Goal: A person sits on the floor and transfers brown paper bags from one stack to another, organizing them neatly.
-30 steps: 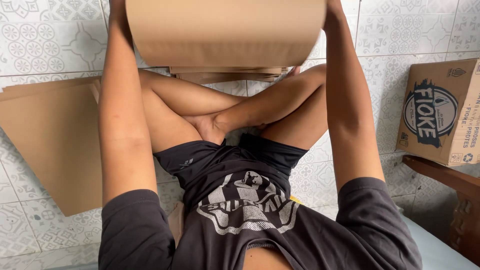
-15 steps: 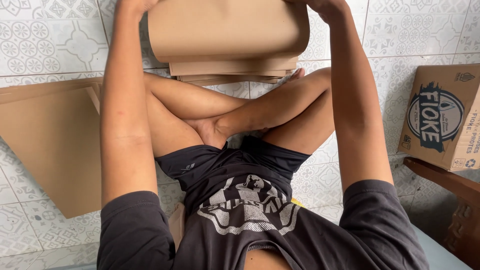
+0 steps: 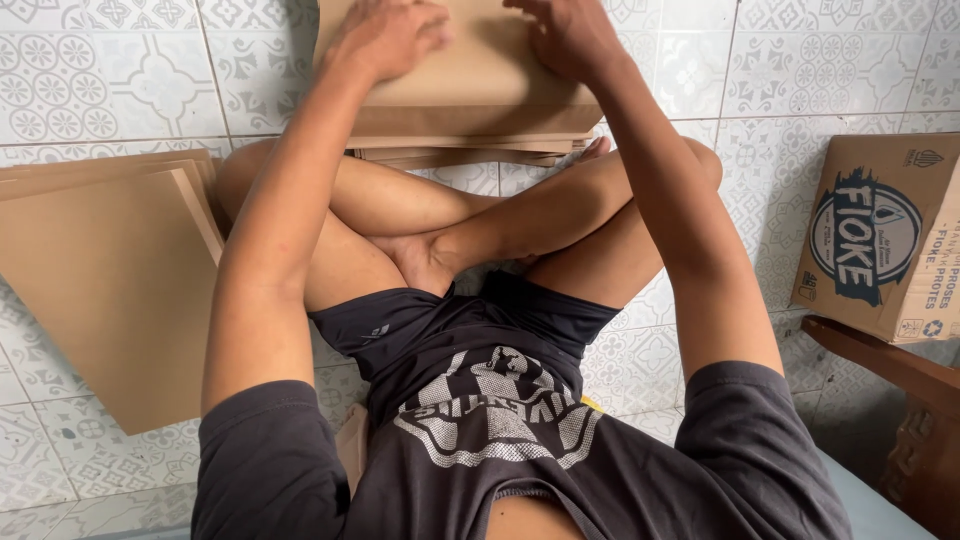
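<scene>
Cardboard sheet [image 3: 470, 70], brown and flat, lies on top of a stack of similar sheets [image 3: 470, 150] at the upper centre of the frame, on the tiled floor [image 3: 90, 70]. Left hand [image 3: 385, 35] rests palm-down on the sheet's left part, fingers spread flat; nothing is gripped. Right hand [image 3: 570, 35] presses on the sheet's right part, fingers slightly bent, also flat on the surface rather than closed round an edge.

Crossed bare legs [image 3: 450, 225] lie just below the stack, between the torso and the sheets; one foot's toes touch the stack's lower right corner.

Surroundings:
- Second pile of cardboard sheets [image 3: 100, 280], left side of the frame, flat on the floor, well apart from the hands. Three layered edges show at its top right; the exact count cannot be told.
- One printed cardboard box [image 3: 880, 240], right edge of the frame, tilted.
- One dark wooden furniture piece [image 3: 900, 390], lower right, below the box.

Count: two hands, two piles, one box. The centre stack shows several sheet edges; the number is unclear.
</scene>
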